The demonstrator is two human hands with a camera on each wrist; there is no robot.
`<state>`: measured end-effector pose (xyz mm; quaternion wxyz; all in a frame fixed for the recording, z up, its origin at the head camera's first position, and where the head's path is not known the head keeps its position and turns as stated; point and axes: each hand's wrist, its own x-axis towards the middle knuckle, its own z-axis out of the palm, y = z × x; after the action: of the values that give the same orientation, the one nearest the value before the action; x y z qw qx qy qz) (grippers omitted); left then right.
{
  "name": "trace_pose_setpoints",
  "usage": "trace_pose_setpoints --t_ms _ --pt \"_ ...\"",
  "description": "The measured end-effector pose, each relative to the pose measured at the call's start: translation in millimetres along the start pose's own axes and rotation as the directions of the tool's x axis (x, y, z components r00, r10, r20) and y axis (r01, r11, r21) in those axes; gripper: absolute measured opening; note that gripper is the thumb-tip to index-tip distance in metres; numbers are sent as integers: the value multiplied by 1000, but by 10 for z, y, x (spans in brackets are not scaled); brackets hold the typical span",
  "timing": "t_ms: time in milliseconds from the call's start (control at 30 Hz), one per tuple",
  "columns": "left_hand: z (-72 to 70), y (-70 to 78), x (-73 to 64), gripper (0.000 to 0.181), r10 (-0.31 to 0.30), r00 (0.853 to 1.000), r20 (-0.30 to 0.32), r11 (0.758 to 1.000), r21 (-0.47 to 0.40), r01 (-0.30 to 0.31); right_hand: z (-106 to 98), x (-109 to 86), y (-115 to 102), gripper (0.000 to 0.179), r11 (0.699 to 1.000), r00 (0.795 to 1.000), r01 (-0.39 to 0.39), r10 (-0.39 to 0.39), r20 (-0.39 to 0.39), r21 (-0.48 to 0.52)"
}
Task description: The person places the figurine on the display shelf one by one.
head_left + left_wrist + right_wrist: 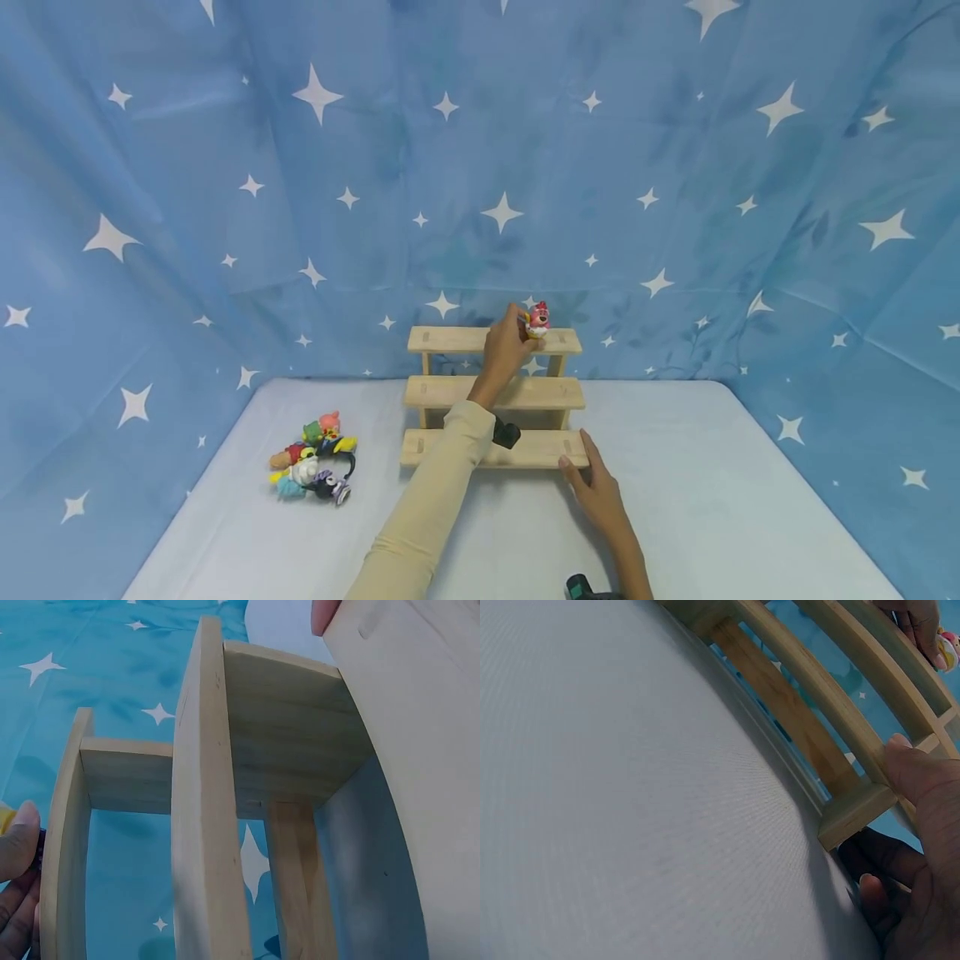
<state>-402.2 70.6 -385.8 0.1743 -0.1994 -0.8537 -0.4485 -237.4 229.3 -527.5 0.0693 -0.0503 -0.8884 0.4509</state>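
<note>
A three-step wooden display stand [495,392] stands on the white table. At its top step, my left hand [506,342] pinches a small pink figurine [537,319] with yellow and white at its base. Whether the figurine touches the step cannot be told. In the left wrist view the left hand [19,877] shows only at the edge, beside the top board. My right hand [600,492] grips the right end of the lowest step, its thumb [900,750] on the board's edge and its fingers around the end, partly hidden.
Several colourful small figurines [315,458] lie in a heap on the left of the table [675,483]. A blue curtain with white stars [480,167] hangs close behind the stand and along both sides.
</note>
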Motion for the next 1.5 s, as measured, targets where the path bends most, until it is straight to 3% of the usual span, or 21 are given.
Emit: trace_pose_setpoints --t_ms 367,1000,1233,1500 --pt "62 -38 -56 43 1 999 41 1000 -27 0 5 -52 46 76 1000 1000 0 0 -7 2" --pt "138 -2 1 47 -8 999 -34 1000 17 8 -2 -9 21 76 1000 1000 16 -16 -21 14" --pt "147 10 12 46 18 997 -76 998 66 -13 -8 5 25 76 1000 1000 15 -15 -13 15" --pt "181 -8 24 48 7 997 -80 997 83 0 -12 3 18 76 1000 1000 6 -6 -11 9"
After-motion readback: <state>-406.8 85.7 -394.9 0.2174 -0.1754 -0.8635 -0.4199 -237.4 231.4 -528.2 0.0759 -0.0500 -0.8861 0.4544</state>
